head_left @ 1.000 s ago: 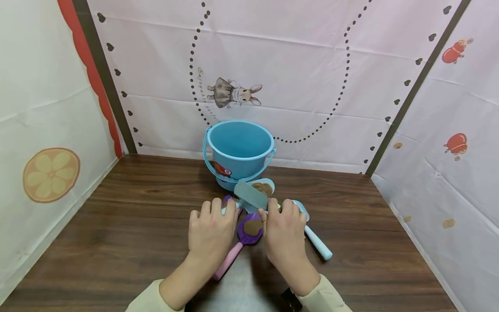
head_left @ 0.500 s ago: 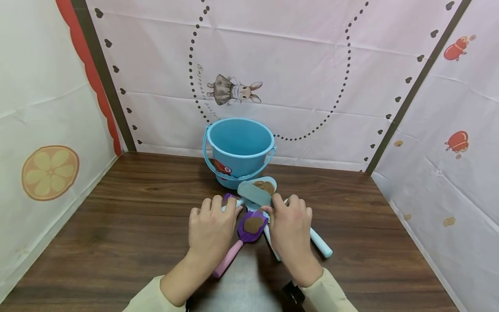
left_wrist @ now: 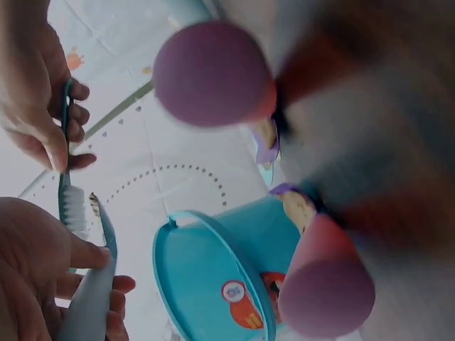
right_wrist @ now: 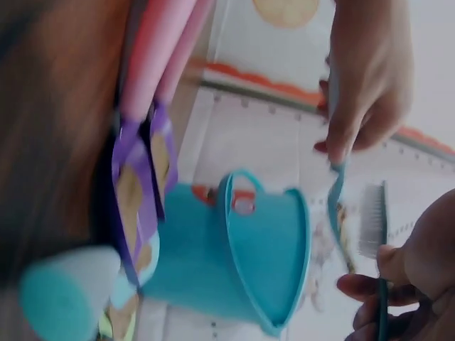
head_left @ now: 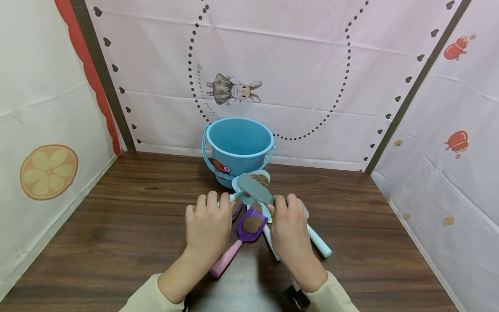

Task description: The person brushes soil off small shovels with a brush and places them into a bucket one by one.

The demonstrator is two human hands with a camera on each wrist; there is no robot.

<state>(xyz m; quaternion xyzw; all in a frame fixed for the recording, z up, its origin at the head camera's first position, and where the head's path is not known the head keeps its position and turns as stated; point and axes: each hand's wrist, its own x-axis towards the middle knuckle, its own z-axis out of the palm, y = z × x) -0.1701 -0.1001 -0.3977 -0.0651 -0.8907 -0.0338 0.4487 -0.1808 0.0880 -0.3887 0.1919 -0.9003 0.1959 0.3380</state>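
My left hand (head_left: 208,223) grips the light blue handle (left_wrist: 91,302) of a toy sand shovel (right_wrist: 334,199). Brown, dirt-like patches mark the shovel's blade. In my right hand (head_left: 289,227) is a grey-green brush (head_left: 255,188), its pale bristles (right_wrist: 371,220) facing the blade. From the head view the brush back covers part of the blade. Both wrist views show a small gap between bristles and blade. Both hands are held above the table, in front of a blue bucket (head_left: 239,162).
A purple shovel (head_left: 242,234) with a pink handle (head_left: 226,258) and a brown patch lies below the hands. Another purple shovel (head_left: 237,210) is partly hidden by the left hand. Light blue shovel handles (head_left: 319,241) lie to the right. Printed cloth walls (head_left: 312,78) enclose the table.
The left hand and its shovel have shifted slightly left and away from me, exposing more of the shovels below. The brush tilts more steeply, while the right hand has moved only slightly.
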